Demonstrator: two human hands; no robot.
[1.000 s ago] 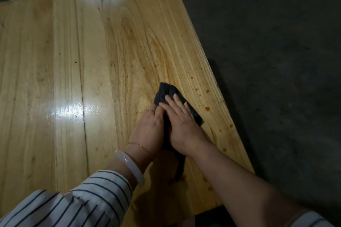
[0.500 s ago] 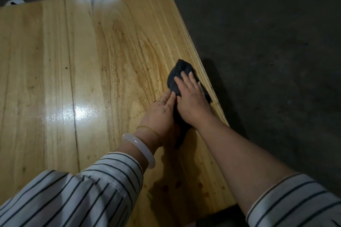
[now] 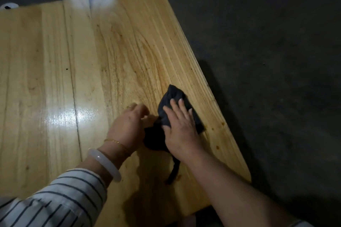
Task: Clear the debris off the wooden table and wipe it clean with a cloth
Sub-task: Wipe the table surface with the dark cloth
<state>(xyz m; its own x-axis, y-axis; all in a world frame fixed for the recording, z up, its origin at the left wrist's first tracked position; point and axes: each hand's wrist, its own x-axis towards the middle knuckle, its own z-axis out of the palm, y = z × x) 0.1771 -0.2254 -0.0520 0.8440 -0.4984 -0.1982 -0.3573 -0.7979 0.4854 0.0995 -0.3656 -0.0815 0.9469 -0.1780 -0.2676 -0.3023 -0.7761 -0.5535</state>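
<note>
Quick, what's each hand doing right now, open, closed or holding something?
Left hand: fingers curled against the dark cloth, blurred; grip cannot be told.
Right hand: open, fingers flat, pressing the dark cloth.

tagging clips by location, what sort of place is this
Probably a plain, dim eating or work area; hard to say more. A varnished wooden table stands on a dark concrete-like floor, and a dark cloth lies by orange spots near its edge.
</note>
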